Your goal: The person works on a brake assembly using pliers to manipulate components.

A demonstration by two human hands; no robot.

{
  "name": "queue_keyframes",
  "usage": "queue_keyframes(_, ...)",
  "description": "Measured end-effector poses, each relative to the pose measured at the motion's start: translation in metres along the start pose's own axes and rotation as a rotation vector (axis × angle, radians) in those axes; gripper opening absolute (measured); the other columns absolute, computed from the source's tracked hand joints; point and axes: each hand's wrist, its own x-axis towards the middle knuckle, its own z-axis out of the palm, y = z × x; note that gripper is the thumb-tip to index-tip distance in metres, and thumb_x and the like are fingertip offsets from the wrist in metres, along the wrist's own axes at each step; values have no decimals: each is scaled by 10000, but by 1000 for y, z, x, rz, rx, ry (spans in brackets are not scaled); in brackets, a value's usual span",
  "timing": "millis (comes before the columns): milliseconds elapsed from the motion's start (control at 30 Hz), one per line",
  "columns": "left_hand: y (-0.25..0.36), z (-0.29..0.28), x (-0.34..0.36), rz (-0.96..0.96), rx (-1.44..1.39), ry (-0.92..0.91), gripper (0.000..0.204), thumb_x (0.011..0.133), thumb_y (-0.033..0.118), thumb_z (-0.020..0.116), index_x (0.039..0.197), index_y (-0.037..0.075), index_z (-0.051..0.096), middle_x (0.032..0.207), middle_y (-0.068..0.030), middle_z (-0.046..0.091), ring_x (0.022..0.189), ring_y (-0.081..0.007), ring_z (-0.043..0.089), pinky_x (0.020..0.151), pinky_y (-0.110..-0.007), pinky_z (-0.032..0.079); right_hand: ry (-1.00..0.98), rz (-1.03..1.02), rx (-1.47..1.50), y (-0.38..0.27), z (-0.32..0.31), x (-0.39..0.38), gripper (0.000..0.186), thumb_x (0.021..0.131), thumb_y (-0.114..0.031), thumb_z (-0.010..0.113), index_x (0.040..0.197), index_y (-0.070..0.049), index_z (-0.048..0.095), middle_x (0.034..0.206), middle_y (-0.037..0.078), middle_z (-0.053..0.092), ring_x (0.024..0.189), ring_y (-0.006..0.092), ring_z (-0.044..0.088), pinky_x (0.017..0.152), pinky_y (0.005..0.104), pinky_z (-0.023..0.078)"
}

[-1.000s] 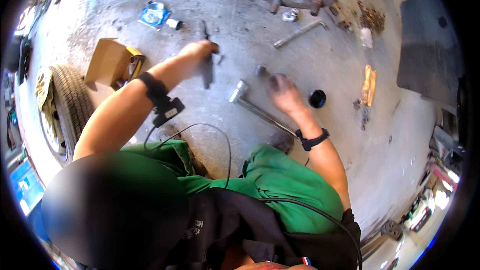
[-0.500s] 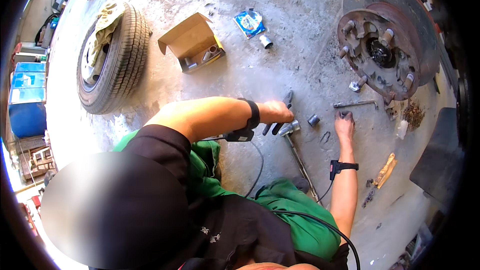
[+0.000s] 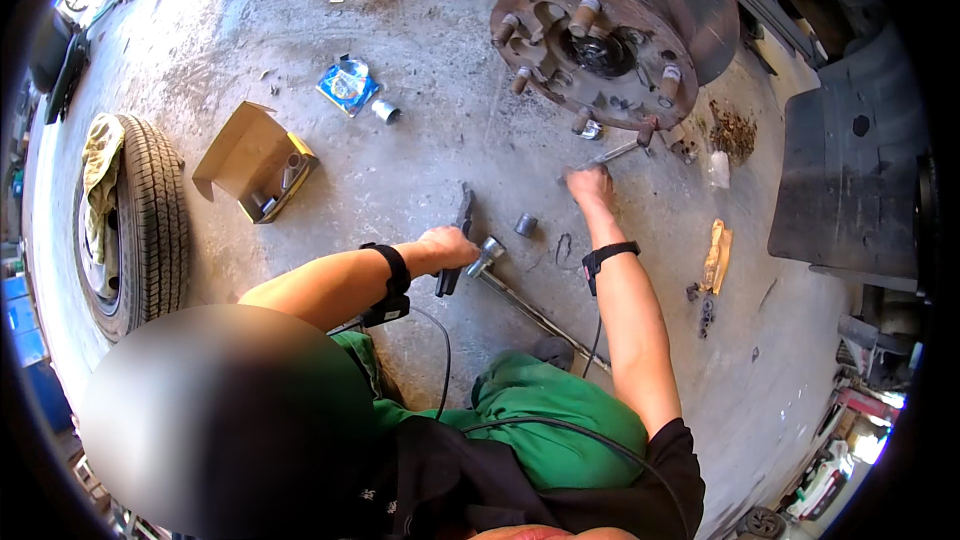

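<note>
Head view: my left hand (image 3: 447,245) has its fingers closed on a dark, stiff, heavy-looking tool (image 3: 455,240) at mid-handle, while my right hand (image 3: 590,185) fingers grip a thin metal rod (image 3: 615,153) near the wheel hub (image 3: 600,40).

1. Single view: head-worn fisheye cam, looks steeply down past wearer's arms to concrete floor (image 3: 420,170).
2. Faces fwd toward rusty wheel hub (image 3: 600,35) at top; tyre (image 3: 150,220) at left edge.
3. Close range; wide field, straight edges bend near rim.
4. No 2nd view, so no overlap.
</note>
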Motion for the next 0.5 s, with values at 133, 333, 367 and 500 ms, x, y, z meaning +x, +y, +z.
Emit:
queue_keyframes(133, -7, 7, 8, -105, -233, 45, 359, 791, 316, 602, 913, -6, 703, 883, -146, 701, 785, -280, 704, 662, -408, 581, 2, 31, -44, 2, 6, -4, 713, 756, -493, 683, 1255, 5, 579, 1274, 257, 597, 1199, 397, 571, 1006, 448, 469)
queue_keyframes(333, -23, 6, 18, 658, 119, 68, 268, 823, 256, 573, 861, 7, 668, 780, -113, 660, 670, -254, 651, 580, -388, 518, 79, -370, 120, 30, 40, -29, 540, 892, -416, 632, 1209, 19, 581, 1141, 261, 635, 1030, 388, 643, 853, 460, 539)
queue_keyframes(367, -21, 6, 18, 797, 245, 121, 252, 835, 239, 564, 871, 8, 660, 757, -107, 646, 660, -247, 641, 572, -384, 502, -12, -520, 182, 33, 43, -40, 497, 923, -401, 616, 1204, 7, 578, 1120, 236, 643, 993, 356, 661, 817, 443, 552)
queue_keyframes(500, 26, 6, -28, 473, -317, 217, 183, 876, 162, 537, 875, 6, 632, 710, -94, 586, 668, -223, 595, 610, -368, 485, -498, -526, 884, -4, -12, -141, 376, 1000, -328, 567, 1239, -38, 572, 1060, 105, 648, 895, 198, 664, 740, 340, 562)
